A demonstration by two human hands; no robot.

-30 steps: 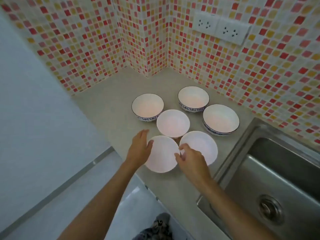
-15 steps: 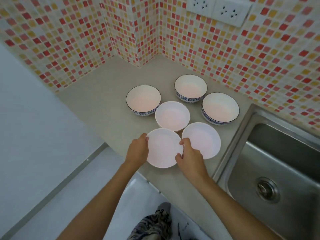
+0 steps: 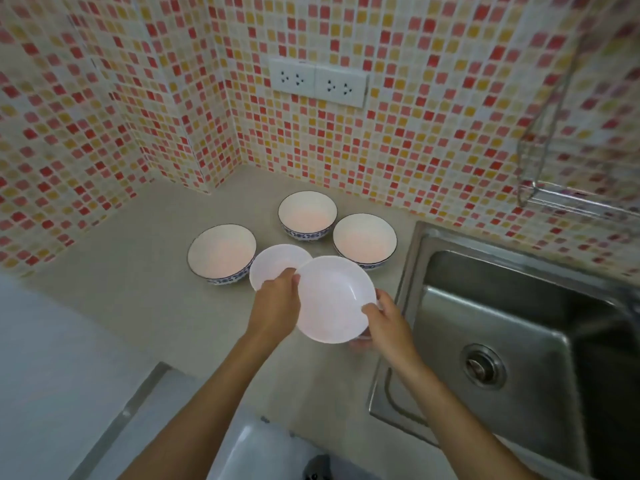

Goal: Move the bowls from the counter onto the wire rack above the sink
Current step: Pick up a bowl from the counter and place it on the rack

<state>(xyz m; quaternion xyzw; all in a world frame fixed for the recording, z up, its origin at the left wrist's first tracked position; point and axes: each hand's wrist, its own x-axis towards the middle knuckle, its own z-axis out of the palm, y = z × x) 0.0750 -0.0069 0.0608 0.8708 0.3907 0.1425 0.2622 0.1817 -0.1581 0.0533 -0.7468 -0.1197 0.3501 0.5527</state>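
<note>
A plain white bowl [image 3: 334, 297] is lifted off the beige counter [image 3: 138, 289] and tilted toward me. My left hand [image 3: 275, 306] grips its left rim and my right hand [image 3: 388, 322] grips its lower right rim. It hides most of another white bowl under it, of which only an edge shows by my right hand. Behind it a second plain white bowl [image 3: 275, 261] rests on the counter. Three blue-patterned bowls stand further back: left [image 3: 221, 252], middle [image 3: 307, 213], right [image 3: 364, 239]. The wire rack [image 3: 568, 199] hangs on the wall at upper right.
A steel sink [image 3: 519, 341] with a drain lies to the right, below the rack. Two wall sockets [image 3: 317, 83] sit in the mosaic tile wall above the bowls. The counter's front edge runs along the lower left.
Both hands closed on the nearest white bowl, lifted it off the counter and carried it right, over the neighbouring white bowl. The view tilted up, bringing the rack into sight.
</note>
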